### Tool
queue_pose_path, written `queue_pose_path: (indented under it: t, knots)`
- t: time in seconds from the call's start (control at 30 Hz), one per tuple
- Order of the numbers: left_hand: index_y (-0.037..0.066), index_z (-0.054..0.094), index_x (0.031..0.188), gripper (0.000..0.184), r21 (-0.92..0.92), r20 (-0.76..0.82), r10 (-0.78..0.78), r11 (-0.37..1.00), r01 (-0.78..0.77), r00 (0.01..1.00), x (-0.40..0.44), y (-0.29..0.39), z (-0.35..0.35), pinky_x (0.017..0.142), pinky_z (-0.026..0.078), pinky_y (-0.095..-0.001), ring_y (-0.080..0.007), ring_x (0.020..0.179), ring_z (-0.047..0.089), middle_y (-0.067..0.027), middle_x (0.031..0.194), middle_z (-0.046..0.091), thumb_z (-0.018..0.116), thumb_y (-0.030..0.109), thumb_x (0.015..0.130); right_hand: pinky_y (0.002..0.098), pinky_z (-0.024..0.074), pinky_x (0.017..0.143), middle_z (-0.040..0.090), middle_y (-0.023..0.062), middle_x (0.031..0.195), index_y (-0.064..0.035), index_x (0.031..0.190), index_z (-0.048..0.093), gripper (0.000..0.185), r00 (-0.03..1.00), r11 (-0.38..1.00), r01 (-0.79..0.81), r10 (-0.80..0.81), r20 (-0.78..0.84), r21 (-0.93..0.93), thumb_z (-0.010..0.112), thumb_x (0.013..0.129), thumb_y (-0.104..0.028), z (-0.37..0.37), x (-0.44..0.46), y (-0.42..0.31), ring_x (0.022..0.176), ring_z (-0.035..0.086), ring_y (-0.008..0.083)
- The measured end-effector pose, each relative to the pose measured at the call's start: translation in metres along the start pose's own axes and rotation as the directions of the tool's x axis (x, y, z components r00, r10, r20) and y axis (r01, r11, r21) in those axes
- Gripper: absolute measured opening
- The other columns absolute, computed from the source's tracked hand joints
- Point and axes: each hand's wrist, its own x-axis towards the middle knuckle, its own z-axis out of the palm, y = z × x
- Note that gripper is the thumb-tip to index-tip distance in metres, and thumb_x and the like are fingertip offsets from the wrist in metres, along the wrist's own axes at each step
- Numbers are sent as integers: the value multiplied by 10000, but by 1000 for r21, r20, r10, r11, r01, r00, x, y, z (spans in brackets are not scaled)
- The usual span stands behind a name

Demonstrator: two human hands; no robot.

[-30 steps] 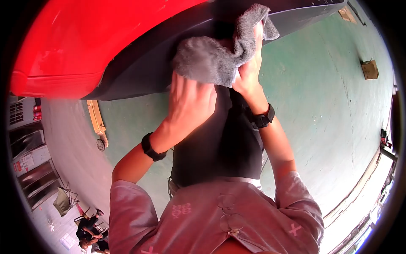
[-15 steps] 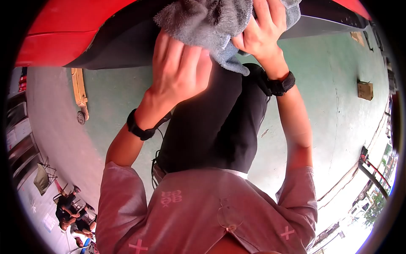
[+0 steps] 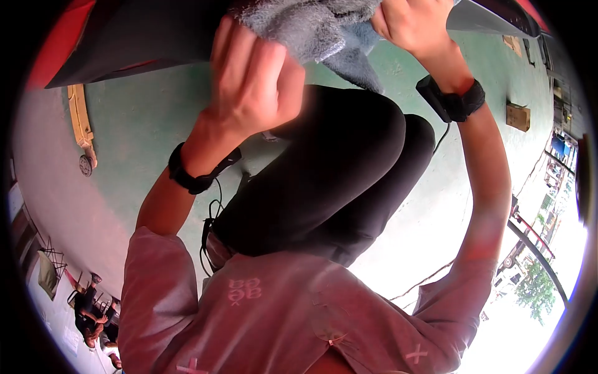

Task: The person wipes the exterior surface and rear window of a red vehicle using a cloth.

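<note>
A grey fluffy cloth [image 3: 311, 28] is bunched between both hands at the top centre, with one corner hanging down. My left hand [image 3: 255, 78] has its fingers curled on the cloth's left part. Gripping the right part is my right hand [image 3: 414, 23], partly cut off by the top edge. Behind the cloth lies the dark lower trim [image 3: 143, 37] of a red vehicle body [image 3: 59, 43]. Whether the cloth touches the trim cannot be made out.
A yellow wheeled bar [image 3: 80, 118] lies on the green floor [image 3: 143, 118] at left. A cardboard box [image 3: 518, 116] sits at right. Seated people [image 3: 90, 311] and a folding chair [image 3: 47, 274] are at lower left. My bent knees are below the cloth.
The view has turned and shifted along the vehicle. The cloth, spread over the trim earlier, is now bunched nearer the top edge. My right hand has moved right and my knees are more bent.
</note>
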Motion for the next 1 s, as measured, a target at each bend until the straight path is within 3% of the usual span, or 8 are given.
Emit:
queue_pose_path:
  t: [0.13,0.23,0.3,0.37,0.5,0.57,0.6,1.0]
  knots:
    - [-27,628,970,224,-215,-43,-33,976,23,999,-8,-2,18,798,509,-441,-399,894,596,-209,1064,603,602,-37,748,485,508,979,571,249,1396,51,1194,652,432,994,994,112,-112,-6,-16,620,855,-215,5,-5,16,1223,589,429]
    - [10,576,878,169,-279,133,-59,956,94,989,-17,10,28,735,496,-436,-377,807,565,-196,960,563,620,-43,724,492,535,941,598,252,1350,59,1127,662,380,988,986,148,-144,-53,75,653,823,-168,4,-8,23,1171,613,436]
    - [-39,614,1011,251,-376,238,-45,917,134,970,-16,14,33,784,515,-424,-377,877,606,-210,1029,606,605,-51,760,503,550,914,624,253,1306,62,1067,669,337,990,980,137,-133,-38,143,678,798,-141,-9,-10,23,1123,635,447]
    - [-71,641,1107,310,-476,316,-29,860,185,948,-12,21,38,822,528,-409,-378,926,634,-218,1094,641,592,-49,802,498,564,875,651,250,1244,60,1002,665,280,997,985,63,-70,39,160,701,767,-89,-26,-14,10,1059,656,449]
    - [-34,613,916,69,-595,424,35,764,248,905,-6,37,59,729,508,-445,-378,842,617,-186,971,613,592,-49,852,463,569,847,664,225,1181,44,993,653,255,890,991,-73,15,455,110,693,742,22,-105,-32,-5,1018,668,399]
    - [-35,600,904,37,-575,628,83,719,390,774,-5,40,69,709,496,-449,-381,830,618,-182,956,602,588,-32,869,552,418,1086,632,237,1292,72,1169,628,427,723,909,-376,168,670,178,615,751,-16,-136,-68,-15,1274,559,446]
    - [-35,594,898,25,-551,713,111,701,454,693,-5,40,70,699,490,-450,-383,824,618,-180,949,597,586,-23,877,499,487,1032,702,112,1146,5,1070,667,280,695,911,-404,245,676,86,699,802,-66,-139,-64,-27,1198,630,311]
    - [-34,635,1110,215,-534,778,26,553,639,627,-4,67,29,844,500,-431,-398,1008,622,-184,1157,642,597,29,909,403,562,860,716,160,1160,19,1007,667,228,560,614,-770,522,643,172,668,789,-45,-180,-28,-67,955,693,358]
